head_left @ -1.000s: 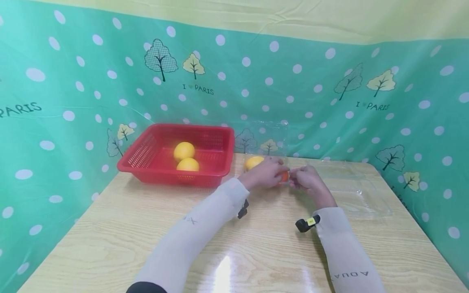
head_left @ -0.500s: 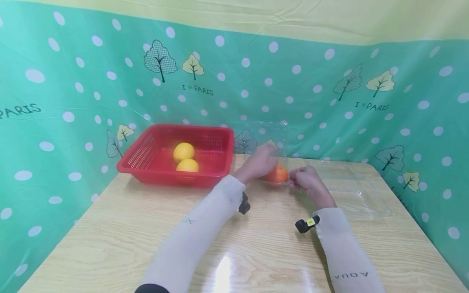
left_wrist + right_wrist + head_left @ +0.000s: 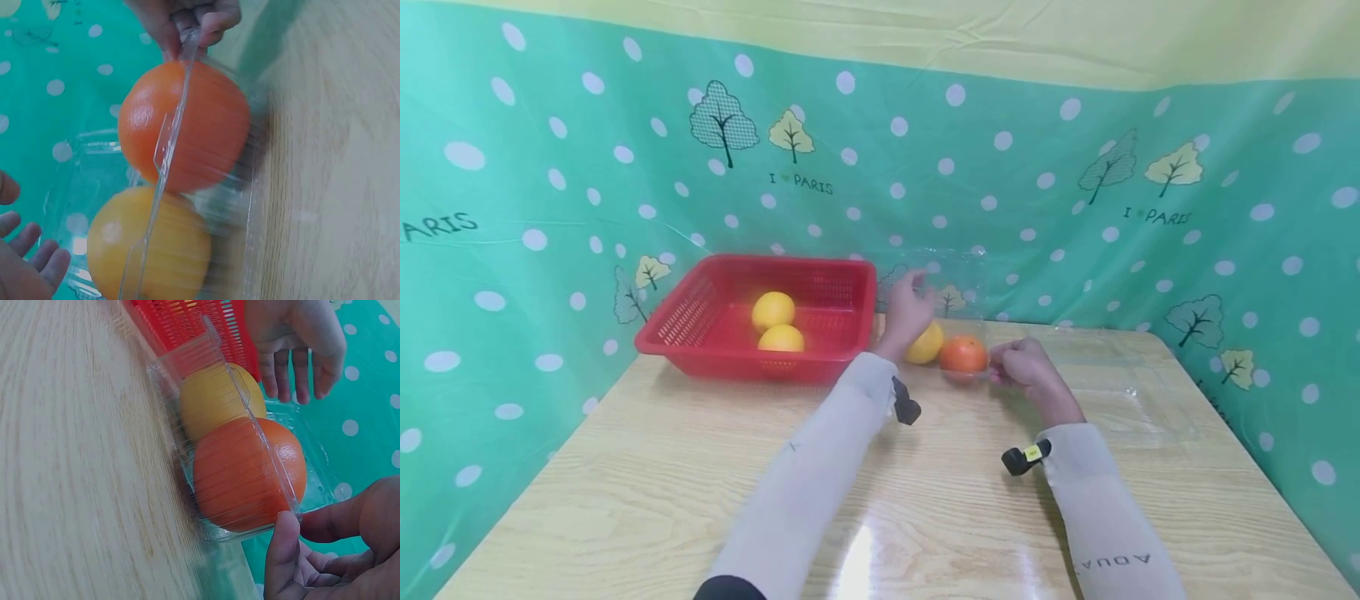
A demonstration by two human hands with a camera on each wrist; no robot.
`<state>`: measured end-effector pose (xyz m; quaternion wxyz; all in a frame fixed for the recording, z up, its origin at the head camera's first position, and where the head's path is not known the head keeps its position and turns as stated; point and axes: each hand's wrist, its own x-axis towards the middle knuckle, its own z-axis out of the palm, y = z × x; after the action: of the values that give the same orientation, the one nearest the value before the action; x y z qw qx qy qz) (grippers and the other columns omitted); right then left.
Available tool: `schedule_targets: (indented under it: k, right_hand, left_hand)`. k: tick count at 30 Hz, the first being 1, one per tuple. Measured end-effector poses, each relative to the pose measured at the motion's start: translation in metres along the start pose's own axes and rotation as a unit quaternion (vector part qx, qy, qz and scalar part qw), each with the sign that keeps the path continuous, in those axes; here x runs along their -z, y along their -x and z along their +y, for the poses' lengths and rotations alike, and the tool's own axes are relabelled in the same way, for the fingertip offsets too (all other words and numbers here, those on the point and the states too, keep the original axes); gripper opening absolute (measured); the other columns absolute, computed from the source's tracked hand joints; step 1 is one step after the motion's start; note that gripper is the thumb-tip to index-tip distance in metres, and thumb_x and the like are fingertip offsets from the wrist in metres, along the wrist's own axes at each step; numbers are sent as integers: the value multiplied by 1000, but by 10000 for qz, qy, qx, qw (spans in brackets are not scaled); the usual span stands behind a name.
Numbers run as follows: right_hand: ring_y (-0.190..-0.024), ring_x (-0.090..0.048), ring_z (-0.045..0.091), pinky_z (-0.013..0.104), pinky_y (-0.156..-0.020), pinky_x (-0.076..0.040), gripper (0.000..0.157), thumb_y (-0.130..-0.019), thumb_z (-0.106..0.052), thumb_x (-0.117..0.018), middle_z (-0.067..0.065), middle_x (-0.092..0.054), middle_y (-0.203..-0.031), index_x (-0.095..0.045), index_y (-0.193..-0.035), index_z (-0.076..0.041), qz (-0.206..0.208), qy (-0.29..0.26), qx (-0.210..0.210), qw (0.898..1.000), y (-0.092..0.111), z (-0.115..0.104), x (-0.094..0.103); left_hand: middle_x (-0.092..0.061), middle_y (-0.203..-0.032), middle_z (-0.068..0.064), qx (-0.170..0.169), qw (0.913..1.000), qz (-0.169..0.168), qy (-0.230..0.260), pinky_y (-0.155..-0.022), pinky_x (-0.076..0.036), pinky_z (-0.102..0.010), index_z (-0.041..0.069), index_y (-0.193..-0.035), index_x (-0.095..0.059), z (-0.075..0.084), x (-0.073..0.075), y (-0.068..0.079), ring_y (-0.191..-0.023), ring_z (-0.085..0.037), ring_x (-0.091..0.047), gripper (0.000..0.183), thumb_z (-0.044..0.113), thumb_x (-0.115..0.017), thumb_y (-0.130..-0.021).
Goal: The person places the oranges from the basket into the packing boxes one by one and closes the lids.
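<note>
In the head view my right hand (image 3: 1028, 368) is at the right corner of a clear plastic clamshell box (image 3: 276, 461). Thumb and fingers pinch its rim, as the right wrist view shows. Inside sit two round fruits side by side. The orange-coloured fruit (image 3: 964, 357) lies nearest the right hand, and the yellow fruit (image 3: 927, 342) lies to its left. My left hand (image 3: 910, 312) hovers over the box's far left part with nothing in it, fingers apart and loosely bent. The raised lid (image 3: 958, 271) stands up behind the fruits, against the curtain.
A red perforated basket (image 3: 700, 360) stands left of the box, with two yellow fruits (image 3: 772, 311) in it. Another clear plastic container (image 3: 1150, 408) lies on the wooden table (image 3: 955, 492) at right. A green dotted curtain (image 3: 850, 192) hangs behind the table.
My left hand has moved off the orange-coloured fruit, up and to the left, uncovering both fruits in the box. The right hand keeps its hold on the rim.
</note>
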<state>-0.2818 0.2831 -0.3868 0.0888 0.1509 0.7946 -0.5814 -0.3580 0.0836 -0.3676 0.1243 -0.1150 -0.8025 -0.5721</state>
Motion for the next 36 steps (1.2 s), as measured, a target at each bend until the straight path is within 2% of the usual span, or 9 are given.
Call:
schedule_targets:
  k: [7,11,16,21,27,31,36]
  right_hand:
    - [-82,-63,21,36,-84,-58,41,-104,-6,-48,20,-56,-118,-48,-142,9,25,6,44,10000,-1,-2,1]
    - [-81,-63,20,35,-83,-58,40,-105,-7,-49,19,-57,-117,-49,-142,9,40,69,45,10000,-2,-3,2]
    - [-80,-63,20,33,-79,-58,40,-104,-6,-49,20,-57,-116,-50,-141,10,-6,75,132,9999,-2,-2,2]
    - [-81,-63,21,36,-83,-58,39,-104,-5,-48,20,-58,-115,-51,-140,10,6,64,129,9999,-4,-1,0]
    - [-81,-63,20,37,-83,-58,39,-104,-5,-48,20,-59,-113,-51,-139,10,-4,46,140,9999,-4,1,-1]
    - [-81,-64,21,37,-83,-58,38,-104,-5,-48,19,-59,-112,-51,-139,10,-29,54,141,9999,-4,2,-1]
    - [-81,-63,20,36,-82,-58,39,-104,-4,-48,20,-58,-114,-50,-140,11,-8,34,141,9999,-2,1,0]
  left_hand:
    - [-54,-145,-14,549,9973,423,242,-110,-45,-43,5,-150,-44,-5,1,-9,-135,-31,-51,53,19,-59,-102]
    - [-46,-154,-11,969,9932,534,357,-115,-39,-47,10,-156,-37,-7,3,-7,-143,-29,-43,60,23,-59,-102]
    - [-40,-159,-6,1324,9900,487,74,-115,-38,-51,19,-159,-32,-11,4,-6,-146,-28,-37,65,26,-59,-100]
    - [-33,-164,-6,1320,9904,391,99,-116,-35,-55,18,-162,-25,-17,5,-7,-149,-31,-33,76,15,-61,-95]
    - [-26,-168,-4,1340,9902,281,283,-119,-31,-53,21,-165,-19,-23,5,-7,-152,-31,-28,83,11,-61,-95]
    - [-29,-167,-3,1376,9894,318,324,-118,-33,-53,23,-164,-19,-26,5,-7,-151,-31,-30,83,9,-60,-94]
    - [-35,-164,-7,1288,9899,368,461,-117,-36,-50,19,-164,-22,-26,4,-6,-149,-31,-35,82,4,-59,-92]
